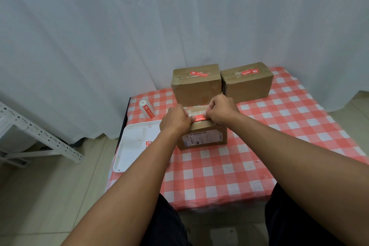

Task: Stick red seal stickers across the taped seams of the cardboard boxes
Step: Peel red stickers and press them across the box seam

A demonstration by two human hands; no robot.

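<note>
Both hands are on the job: your left hand point(175, 119) pinches the left end of the red seal sticker point(200, 118), your right hand point(220, 111) pinches the right end with fingers curled, holding it stretched over the top near edge of the front box point(203, 136). Step looks like laying the sticker down across the taped seam; whether it's already stuck can't be told, your hands cover both ends. Next move probably calls for pressing it flat from the middle outward so it bridges the seam without creases, then letting go

Sticker is a narrow red strip with white print, lying level. Front box is brown cardboard, white barcoded shipping label point(203, 138) on its near face, sitting mid worktop on the red-and-white checked cloth point(229, 171). Behind it, the back left box point(196, 86) and back right box point(247, 83) each already carry red seals on top. Sticker roll point(147, 109) stands left of the boxes; white tray point(127, 154) sits at the left edge with one loose red sticker in it
</note>
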